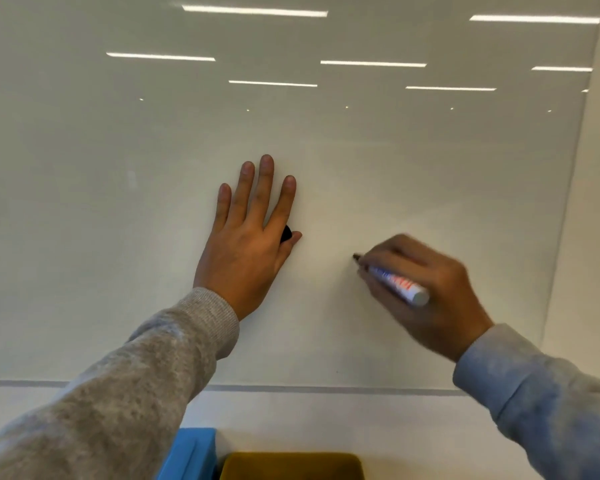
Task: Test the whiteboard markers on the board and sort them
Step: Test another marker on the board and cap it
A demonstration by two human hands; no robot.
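Note:
A glossy white whiteboard fills the view. My right hand grips an uncapped white marker with red and blue print, its dark tip touching the board. The hand is motion-blurred. No ink mark shows near the tip. My left hand lies flat against the board with fingers spread, and a black cap is pinched between thumb and index finger.
The board's lower edge runs across the bottom, with its right edge meeting a wall. Below stand a blue container and a mustard-yellow container, both partly cut off. Ceiling lights reflect in the upper board.

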